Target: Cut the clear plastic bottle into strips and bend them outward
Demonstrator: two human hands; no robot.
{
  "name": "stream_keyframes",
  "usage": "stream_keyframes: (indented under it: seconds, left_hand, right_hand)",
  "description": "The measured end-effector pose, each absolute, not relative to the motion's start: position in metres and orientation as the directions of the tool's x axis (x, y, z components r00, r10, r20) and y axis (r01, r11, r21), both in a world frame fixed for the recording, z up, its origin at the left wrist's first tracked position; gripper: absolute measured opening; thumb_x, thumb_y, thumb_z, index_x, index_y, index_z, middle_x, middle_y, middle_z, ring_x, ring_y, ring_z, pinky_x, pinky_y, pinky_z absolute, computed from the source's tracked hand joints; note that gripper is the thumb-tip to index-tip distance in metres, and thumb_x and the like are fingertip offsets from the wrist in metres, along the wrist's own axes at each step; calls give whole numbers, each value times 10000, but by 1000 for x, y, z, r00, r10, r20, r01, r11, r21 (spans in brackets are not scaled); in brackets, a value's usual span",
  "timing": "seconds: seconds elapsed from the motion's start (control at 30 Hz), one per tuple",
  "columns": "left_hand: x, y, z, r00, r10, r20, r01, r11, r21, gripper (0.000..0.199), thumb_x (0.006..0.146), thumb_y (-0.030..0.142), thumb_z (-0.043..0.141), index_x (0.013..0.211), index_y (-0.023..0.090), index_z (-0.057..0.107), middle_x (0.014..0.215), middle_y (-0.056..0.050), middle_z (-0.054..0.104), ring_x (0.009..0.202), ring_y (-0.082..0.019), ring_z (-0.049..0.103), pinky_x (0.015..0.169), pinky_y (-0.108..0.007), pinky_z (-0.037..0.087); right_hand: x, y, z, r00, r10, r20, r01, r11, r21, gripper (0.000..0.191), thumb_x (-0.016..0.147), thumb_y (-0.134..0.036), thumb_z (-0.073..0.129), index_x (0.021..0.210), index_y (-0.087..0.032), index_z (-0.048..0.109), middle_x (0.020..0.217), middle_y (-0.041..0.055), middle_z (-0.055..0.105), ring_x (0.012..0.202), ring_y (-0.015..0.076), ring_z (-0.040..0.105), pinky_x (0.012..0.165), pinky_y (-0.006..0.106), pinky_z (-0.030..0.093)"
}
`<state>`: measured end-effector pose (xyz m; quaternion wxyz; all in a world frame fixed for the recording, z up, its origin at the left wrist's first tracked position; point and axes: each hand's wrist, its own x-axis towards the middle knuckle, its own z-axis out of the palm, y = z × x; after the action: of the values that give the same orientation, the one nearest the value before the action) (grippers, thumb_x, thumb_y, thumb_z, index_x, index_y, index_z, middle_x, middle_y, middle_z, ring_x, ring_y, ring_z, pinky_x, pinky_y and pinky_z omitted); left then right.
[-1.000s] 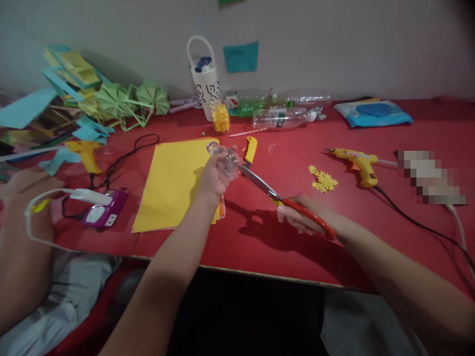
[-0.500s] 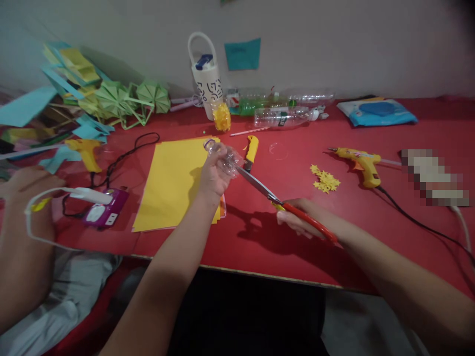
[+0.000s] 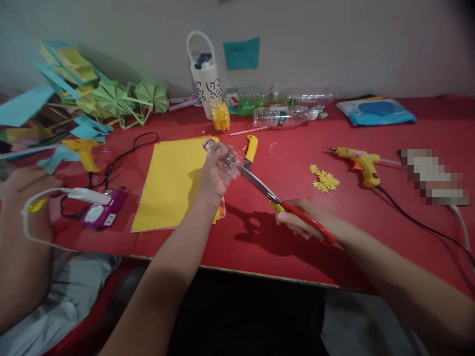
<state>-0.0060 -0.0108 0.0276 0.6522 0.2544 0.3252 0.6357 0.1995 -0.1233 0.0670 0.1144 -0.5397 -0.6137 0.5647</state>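
Note:
My left hand [image 3: 216, 170] is closed around a clear plastic bottle piece [image 3: 232, 160], whose neck end points up and left. The piece is above the right edge of a stack of yellow paper [image 3: 166, 183]. In my right hand [image 3: 297, 217] is a pair of scissors [image 3: 260, 184] with red handles. Their blade tips meet the cut edge of the clear plastic, and the blades look nearly closed. Behind the plastic lies a yellow utility knife [image 3: 252, 148]. A thin clear plastic ring [image 3: 278, 150] rests to the right of the knife.
A yellow glue gun [image 3: 358, 162] and yellow paper stars [image 3: 325, 180] lie at right. Clear bottles [image 3: 282, 117], a white tumbler [image 3: 206, 86] and a wipes pack [image 3: 376, 112] line the wall. At left are a purple power strip [image 3: 107, 210], another glue gun [image 3: 84, 152] and another person's arm [image 3: 25, 232].
The view has shifted very slightly. Both hands keep their hold, and the plastic has turned a little at the scissor tips.

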Motion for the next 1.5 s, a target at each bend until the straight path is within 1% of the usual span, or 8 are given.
stream_keyframes:
  seconds: [0.1,0.27,0.37,0.63,0.83,1.0,1.2,1.5]
  left_hand:
    - [-6,-11,26,-23,996,-81,-658,46,751,199,685,200,711,791,236,547,745,42,660,753,-113,659,735,-259,511]
    - [1,-18,35,-39,995,-87,-697,35,716,190,699,156,669,757,226,501,662,56,642,579,-80,617,566,-208,477]
    - [4,-22,41,-42,995,-89,-711,33,703,197,698,141,665,748,220,491,642,60,639,549,-71,609,529,-183,460]
    - [4,-21,38,-81,994,-72,-695,-5,719,228,689,135,692,774,229,502,664,56,648,572,-79,613,544,-186,472]
    - [3,-16,34,-107,989,-101,-678,2,735,254,695,122,679,864,256,545,674,61,623,610,-88,616,575,-201,484]
    - [1,-14,31,-87,993,-74,-679,-5,734,269,660,118,696,823,239,519,688,50,628,621,-94,607,593,-218,481]
    - [1,-13,30,-66,996,-62,-665,2,747,278,636,129,688,785,237,480,660,61,610,592,-87,588,573,-217,464]
    - [2,-12,29,-63,998,21,-641,-56,765,254,665,102,664,801,238,498,649,57,592,602,-90,583,625,-223,475]
  right_hand:
    - [200,-123,66,-391,787,-477,538,-224,-813,530,679,-739,560,652,-213,500,462,-63,427,378,88,415,430,259,338]
    - [199,-124,65,-394,794,-464,527,-219,-821,517,697,-722,567,650,-213,494,460,-69,421,382,82,411,436,252,339]
    - [198,-124,67,-387,788,-479,539,-228,-811,523,684,-730,566,654,-213,494,463,-69,424,382,82,411,442,258,346]
    - [196,-123,66,-363,798,-481,534,-245,-809,510,678,-715,575,652,-211,503,469,-65,433,371,78,415,432,258,353]
    - [191,-124,61,-291,797,-530,501,-345,-794,553,683,-759,548,621,-213,484,420,-79,399,315,58,370,357,229,315]
    - [191,-124,58,-273,788,-552,500,-374,-781,535,658,-720,632,597,-214,468,411,-84,403,298,53,375,316,211,285]
    - [190,-123,59,-251,792,-556,480,-397,-782,520,661,-691,652,581,-216,458,405,-88,399,287,49,369,301,208,271]
    - [195,-123,60,-334,804,-493,457,-319,-830,542,718,-747,547,634,-213,506,387,-85,395,326,67,392,399,235,386]
